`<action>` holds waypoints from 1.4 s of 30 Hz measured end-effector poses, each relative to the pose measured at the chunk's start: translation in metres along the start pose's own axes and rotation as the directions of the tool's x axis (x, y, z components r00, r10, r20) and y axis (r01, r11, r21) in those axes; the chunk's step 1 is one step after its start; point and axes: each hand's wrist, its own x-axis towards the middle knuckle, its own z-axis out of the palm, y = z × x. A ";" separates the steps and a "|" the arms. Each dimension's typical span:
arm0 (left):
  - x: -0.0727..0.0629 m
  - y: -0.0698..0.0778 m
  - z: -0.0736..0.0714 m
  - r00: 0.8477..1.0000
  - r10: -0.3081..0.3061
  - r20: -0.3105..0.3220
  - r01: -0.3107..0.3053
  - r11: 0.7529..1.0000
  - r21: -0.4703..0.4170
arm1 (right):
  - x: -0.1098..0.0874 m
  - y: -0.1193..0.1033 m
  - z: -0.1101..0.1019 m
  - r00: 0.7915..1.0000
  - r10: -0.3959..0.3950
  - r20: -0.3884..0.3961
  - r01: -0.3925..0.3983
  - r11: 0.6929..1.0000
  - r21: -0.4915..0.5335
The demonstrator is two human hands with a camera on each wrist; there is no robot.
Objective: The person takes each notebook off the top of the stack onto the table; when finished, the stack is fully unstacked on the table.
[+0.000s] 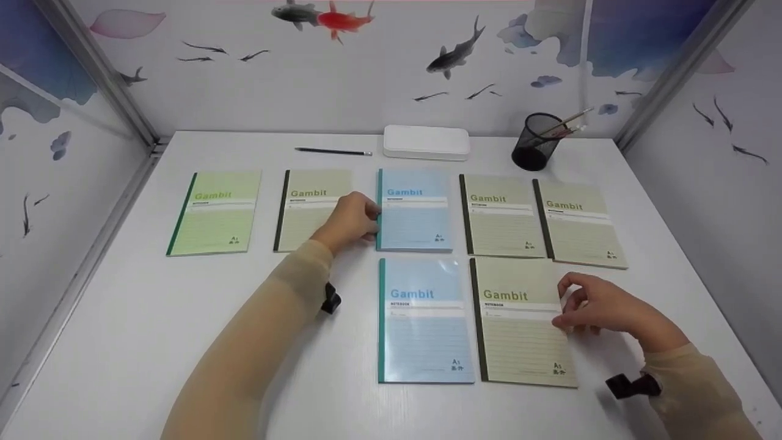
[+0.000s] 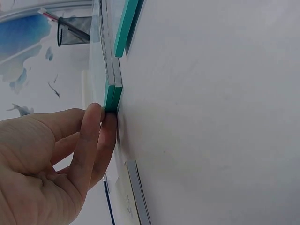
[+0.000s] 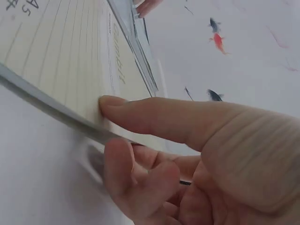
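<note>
In the head view my left hand (image 1: 351, 220) is at the left edge of the back-row blue notebook (image 1: 415, 223). The left wrist view shows two stacked green spines (image 2: 112, 97) there, with my fingertips right against their end. My right hand (image 1: 602, 308) pinches the right edge of the front tan notebook (image 1: 525, 336). Its thumb (image 3: 126, 110) lies on the cover and the other fingers are below the edge. Another blue notebook (image 1: 426, 336) lies flat left of that tan one, just in front of the blue stack.
Along the back row lie a green notebook (image 1: 214, 220), a tan notebook (image 1: 299, 226) partly behind my left hand, and two tan notebooks (image 1: 504, 229) (image 1: 580, 229) at right. Behind them are a pencil (image 1: 333, 151), a white case (image 1: 426, 142) and a mesh pen cup (image 1: 534, 143).
</note>
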 end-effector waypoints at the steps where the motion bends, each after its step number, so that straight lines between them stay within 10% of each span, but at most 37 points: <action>1: 0.000 0.000 0.000 1.000 0.000 0.000 0.000 1.000 0.002 | 0.000 -0.001 0.001 1.000 0.003 -0.004 -0.003 1.000 -0.029; 11: -0.001 0.000 0.002 1.000 0.009 0.008 -0.009 1.000 -0.009 | 0.011 -0.022 0.000 0.994 -0.048 -0.099 0.035 0.990 -0.135; 23: 0.000 0.000 0.002 1.000 -0.015 -0.005 0.015 1.000 0.004 | 0.094 -0.073 0.013 0.933 -0.284 -0.222 0.297 0.955 0.025; 42: 0.014 0.006 -0.005 0.998 -0.049 -0.040 0.046 0.997 -0.060 | 0.178 -0.122 0.020 0.919 -0.291 -0.265 0.303 0.953 0.007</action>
